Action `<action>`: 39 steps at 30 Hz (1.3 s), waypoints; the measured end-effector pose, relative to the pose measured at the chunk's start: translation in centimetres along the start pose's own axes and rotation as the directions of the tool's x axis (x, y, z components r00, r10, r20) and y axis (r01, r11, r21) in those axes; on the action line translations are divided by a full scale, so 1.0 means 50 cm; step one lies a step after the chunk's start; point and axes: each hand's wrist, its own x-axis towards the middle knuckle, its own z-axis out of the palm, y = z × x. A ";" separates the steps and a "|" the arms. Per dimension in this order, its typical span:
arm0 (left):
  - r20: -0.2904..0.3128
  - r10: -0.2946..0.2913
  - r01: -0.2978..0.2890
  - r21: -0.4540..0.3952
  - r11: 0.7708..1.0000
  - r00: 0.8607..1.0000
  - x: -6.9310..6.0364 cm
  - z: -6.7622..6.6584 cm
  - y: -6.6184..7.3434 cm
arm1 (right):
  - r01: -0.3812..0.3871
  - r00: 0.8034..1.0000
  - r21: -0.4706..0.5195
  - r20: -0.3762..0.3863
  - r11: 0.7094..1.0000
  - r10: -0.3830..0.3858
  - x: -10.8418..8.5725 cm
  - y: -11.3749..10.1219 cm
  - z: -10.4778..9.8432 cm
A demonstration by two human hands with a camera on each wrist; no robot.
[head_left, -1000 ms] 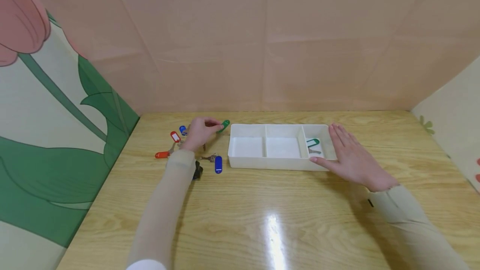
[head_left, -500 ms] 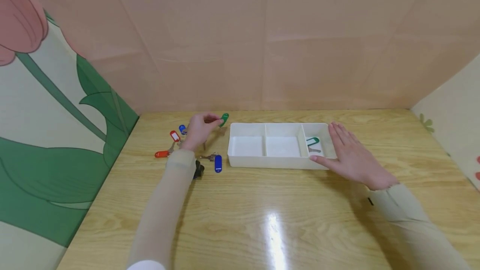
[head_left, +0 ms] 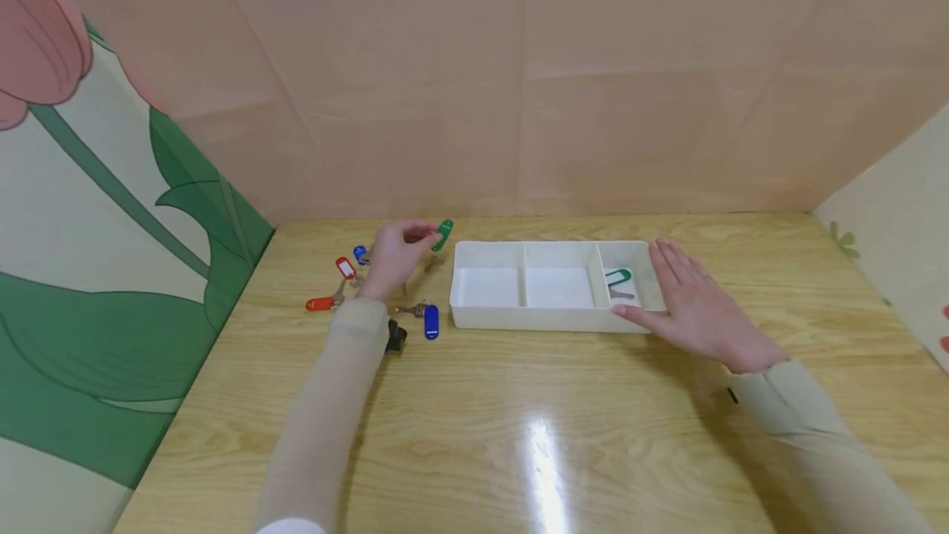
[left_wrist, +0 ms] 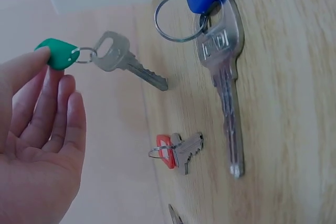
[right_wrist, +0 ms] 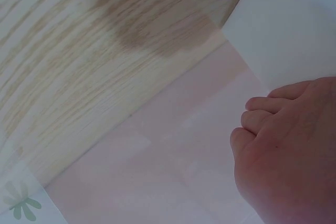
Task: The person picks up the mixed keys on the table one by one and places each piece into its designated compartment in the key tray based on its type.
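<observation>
My left hand (head_left: 398,258) pinches a green key tag (head_left: 442,235) between thumb and finger, left of the white divided box. In the left wrist view a silver key (left_wrist: 113,52) hangs by a ring from that tag, above the tabletop. My right hand (head_left: 697,311) rests on the right end of the box (head_left: 549,319), its fingers straight along the end wall and the thumb at the front rim. Inside the right compartment lies another green tag (head_left: 618,277) with a key. The left and middle compartments hold nothing.
Left of the box, a blue-tagged key (head_left: 432,322) lies near its front corner. Around my left hand are a red tag (head_left: 345,268), an orange-red tag (head_left: 320,304) and a smaller blue tag (head_left: 360,255). A pink backdrop (head_left: 519,105) rises behind the table.
The green tag in my left hand has risen a little, with its key now hanging off the table. My right hand and the box keep their places.
</observation>
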 end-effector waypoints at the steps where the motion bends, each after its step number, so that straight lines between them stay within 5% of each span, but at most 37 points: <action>1: -0.002 0.002 -0.002 -0.003 1.000 1.000 -0.001 0.000 0.000 | 0.000 1.000 -0.001 0.000 1.000 0.000 0.000 0.000 0.000; 25: -0.075 0.016 -0.030 -0.180 0.983 0.997 -0.036 0.001 0.020 | 0.001 1.000 0.000 0.001 1.000 -0.001 -0.002 -0.003 0.000; 39: -0.127 0.059 -0.084 -0.202 0.976 0.990 -0.041 0.005 0.036 | 0.010 1.000 -0.003 -0.012 1.000 -0.010 -0.005 -0.002 0.001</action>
